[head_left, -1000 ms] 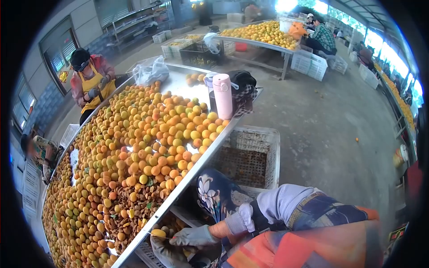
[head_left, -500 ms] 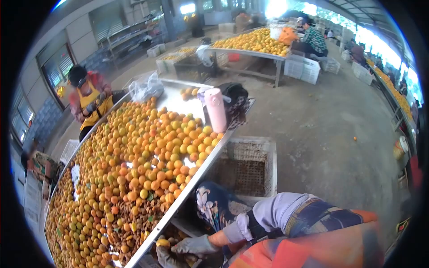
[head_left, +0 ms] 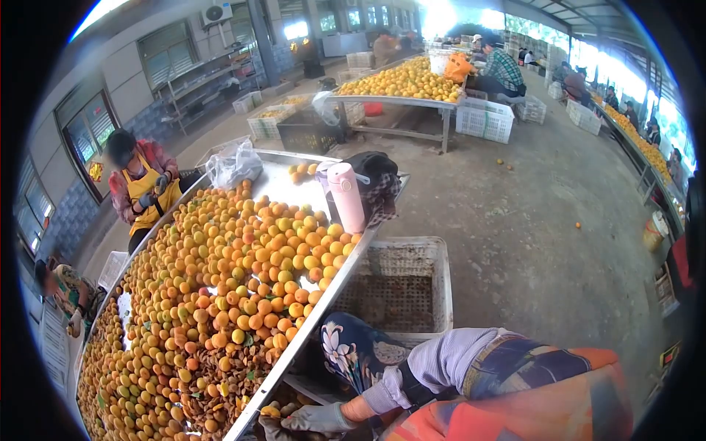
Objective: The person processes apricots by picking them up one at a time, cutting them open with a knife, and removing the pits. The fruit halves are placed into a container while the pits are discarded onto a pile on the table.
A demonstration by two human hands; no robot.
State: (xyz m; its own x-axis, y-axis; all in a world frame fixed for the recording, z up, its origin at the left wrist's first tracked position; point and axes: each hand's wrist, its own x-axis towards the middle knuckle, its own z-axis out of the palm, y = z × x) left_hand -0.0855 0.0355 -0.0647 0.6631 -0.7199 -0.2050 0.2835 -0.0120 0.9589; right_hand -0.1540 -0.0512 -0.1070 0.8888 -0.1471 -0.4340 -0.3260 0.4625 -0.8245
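At the bottom of the head view, my left hand (head_left: 275,430), in a grey glove and partly cut off by the frame, is closed on a yellow-orange apricot (head_left: 270,411). My right hand (head_left: 318,418), also gloved, meets it from the right with its fingers pressed together; whatever they grip is hidden. Both are low beside the metal rim (head_left: 309,330) of a sorting table. Many whole apricots (head_left: 220,250) cover the table, with a brownish heap of split pieces (head_left: 235,367) close to this edge.
A white crate (head_left: 443,287) stands on the floor beside my patterned trouser leg. On the table's far end are a pink bottle (head_left: 346,197), dark cloth and a plastic bag (head_left: 235,165). A person in a yellow apron (head_left: 151,187) sits across; others work at further tables.
The view has shifted, so the far tables sit lower in it. My hands remain together at the bottom, now cut off more by the frame, with the apricot still at my left fingers.
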